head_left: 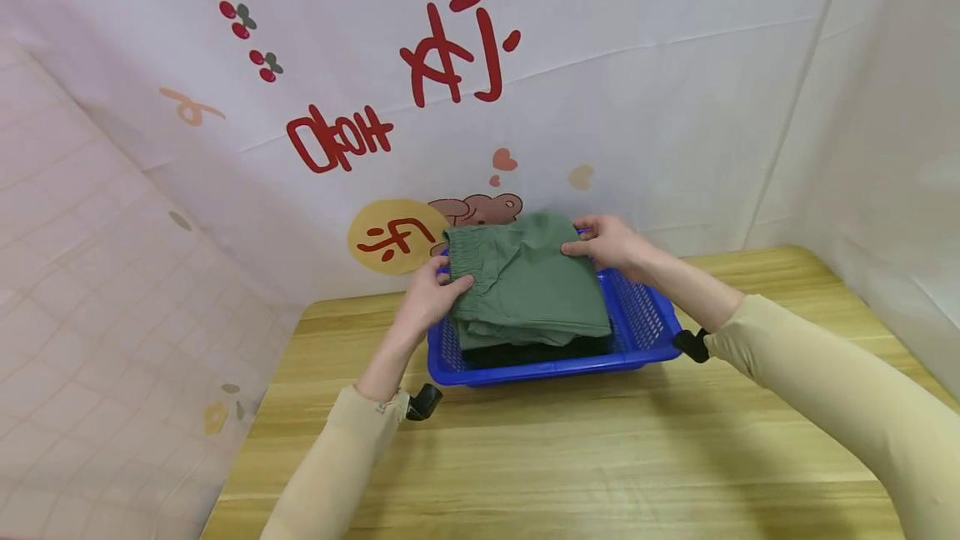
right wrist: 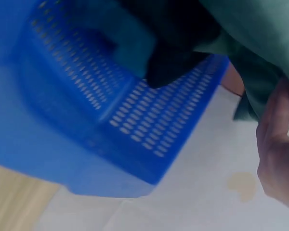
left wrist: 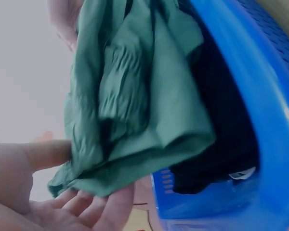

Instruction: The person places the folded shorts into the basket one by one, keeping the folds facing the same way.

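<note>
A folded pair of green pants (head_left: 532, 277) with a gathered elastic waistband lies over the blue plastic basket (head_left: 555, 372). At the waistband end, my left hand (head_left: 429, 300) pinches the pants, thumb on top and fingers underneath. My right hand (head_left: 611, 245) grips the opposite end near the far corner, its fingers partly hidden by the cloth. The left wrist view shows the folded layers and a gathered cuff of the pants (left wrist: 130, 91) above the basket. Below them, dark clothing (left wrist: 221, 120) lies inside the basket.
The basket stands on a light wood-grain table (head_left: 540, 457), close to its back edge. Behind it hangs a white printed cloth (head_left: 637, 107) with red characters and hearts. More pale cloth (head_left: 97, 273) closes off the left side. Perforated basket walls (right wrist: 149, 110) show in the right wrist view.
</note>
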Motion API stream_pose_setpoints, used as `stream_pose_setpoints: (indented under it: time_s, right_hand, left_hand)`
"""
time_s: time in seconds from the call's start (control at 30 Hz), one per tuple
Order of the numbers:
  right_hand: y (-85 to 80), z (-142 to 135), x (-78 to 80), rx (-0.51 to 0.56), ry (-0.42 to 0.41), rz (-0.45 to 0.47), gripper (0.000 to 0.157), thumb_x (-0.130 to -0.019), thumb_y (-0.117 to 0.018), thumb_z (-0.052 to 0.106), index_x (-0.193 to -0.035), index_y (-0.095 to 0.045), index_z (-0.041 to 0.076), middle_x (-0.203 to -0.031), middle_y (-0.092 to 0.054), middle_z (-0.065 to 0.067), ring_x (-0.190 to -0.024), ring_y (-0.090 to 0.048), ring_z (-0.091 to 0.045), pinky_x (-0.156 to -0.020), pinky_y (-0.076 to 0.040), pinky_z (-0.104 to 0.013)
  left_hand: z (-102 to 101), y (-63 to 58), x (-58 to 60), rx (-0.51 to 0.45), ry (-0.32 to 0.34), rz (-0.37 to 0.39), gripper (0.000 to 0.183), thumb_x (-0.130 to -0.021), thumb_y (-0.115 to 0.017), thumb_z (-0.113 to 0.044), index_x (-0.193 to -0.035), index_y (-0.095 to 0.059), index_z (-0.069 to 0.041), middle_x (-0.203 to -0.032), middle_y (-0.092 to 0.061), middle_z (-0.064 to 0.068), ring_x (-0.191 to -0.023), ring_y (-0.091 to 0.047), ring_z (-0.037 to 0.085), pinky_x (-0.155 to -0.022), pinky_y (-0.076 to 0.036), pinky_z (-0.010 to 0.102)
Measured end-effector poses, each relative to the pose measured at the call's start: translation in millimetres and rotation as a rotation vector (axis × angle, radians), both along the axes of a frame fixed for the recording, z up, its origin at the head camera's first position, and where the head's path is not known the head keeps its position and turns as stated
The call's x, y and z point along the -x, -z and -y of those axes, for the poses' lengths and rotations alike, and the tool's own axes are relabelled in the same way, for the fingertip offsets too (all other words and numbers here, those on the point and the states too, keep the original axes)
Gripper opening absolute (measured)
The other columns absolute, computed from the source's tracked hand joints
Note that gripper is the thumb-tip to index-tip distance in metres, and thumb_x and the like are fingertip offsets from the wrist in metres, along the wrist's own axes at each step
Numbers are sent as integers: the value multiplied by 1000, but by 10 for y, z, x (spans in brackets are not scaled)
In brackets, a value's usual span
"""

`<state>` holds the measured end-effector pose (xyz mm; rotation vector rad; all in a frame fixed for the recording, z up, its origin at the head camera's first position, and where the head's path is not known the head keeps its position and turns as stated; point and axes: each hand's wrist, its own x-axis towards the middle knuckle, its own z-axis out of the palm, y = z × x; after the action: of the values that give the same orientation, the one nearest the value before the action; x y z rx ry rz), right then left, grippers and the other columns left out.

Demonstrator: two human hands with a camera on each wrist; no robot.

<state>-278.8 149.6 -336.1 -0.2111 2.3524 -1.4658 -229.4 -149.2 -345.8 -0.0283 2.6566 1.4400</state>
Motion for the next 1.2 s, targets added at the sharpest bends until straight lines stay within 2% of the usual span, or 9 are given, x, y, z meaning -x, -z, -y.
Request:
stream_pose_setpoints:
  time_s: [0.1,0.2,0.33,0.4,0.47,0.57,0.9,1.1,1.2]
  right_hand:
    - [88,-33,50,-17,-44,53,72,-108,-59,16,-165,-21,-4,-155,-47,-32,-132,-60,-42,-105,-56,-48]
    - [165,-58,83,-72,-80,67,72,-107,-60,18,-165,-22,-5,-146,-54,-32,-127,-63,-42,-106,-57,-50]
    - [252,-82,91,-187,-114,17,73,-106,-61,18,-163,-24,-7,-146,-53,-35,-131,-61,-44,-104,-58,-50]
    - [291,-89,84,-248,-129,-38,74,-105,-63,18,-163,-25,-8,-148,-52,-37,-130,-62,-46,-97,-61,-46]
    - [311,-93,63,-304,-143,-103,76,-103,-66,17,-162,-26,-8,-149,-51,-39,-125,-64,-46,-87,-63,-42]
    - [308,-90,15,-382,-183,-202,79,-100,-70,19,-161,-27,-8,-149,-51,-40,-127,-63,-48,-86,-63,-43]
    - [297,-26,-61,-552,-375,-321,82,-96,-76,23,-155,-34,-17,-155,-46,-39,-145,-47,-53,-119,-44,-60]
    - [359,6,-53,-641,-416,-292,82,-96,-75,22,-153,-34,-20,-155,-45,-40,-146,-45,-54,-121,-42,-60]
    - [400,27,-48,-685,-433,-283,82,-96,-75,23,-152,-35,-21,-155,-45,-40,-147,-44,-54,-122,-41,-60]
  left_hand:
    - [-4,57,33,26,36,87,72,-105,-65,-24,-164,-30,-1,-160,-46,31,-147,-52,40,-113,-53,51]
    - [-14,118,75,60,59,130,72,-104,-66,-23,-163,-31,1,-138,-65,26,-104,-72,25,-85,-61,38]
    - [-38,197,118,175,107,140,73,-103,-68,-25,-162,-34,2,-90,-61,7,-57,-49,11,-64,-54,31]
    - [-56,226,122,266,118,115,77,-102,-70,-27,-162,-33,3,-95,-66,12,-68,-64,19,-77,-60,36]
    - [-76,246,117,326,103,78,83,-100,-72,-27,-164,-28,3,-130,-68,23,-107,-73,32,-101,-59,45]
    - [-99,257,108,342,73,25,94,-97,-76,-23,-167,-18,-2,-166,-40,27,-152,-44,45,-123,-43,57]
    - [-133,272,100,451,174,49,100,-95,-78,-21,-170,-13,-9,-170,-30,29,-160,-28,45,-126,-37,59]
    - [-219,361,142,548,210,126,103,-98,-76,-26,-169,-5,-1,-165,-36,33,-152,-44,44,-120,-46,54]
    - [-244,406,162,599,221,162,105,-99,-74,-29,-168,-2,1,-148,-60,30,-134,-64,39,-110,-54,48]
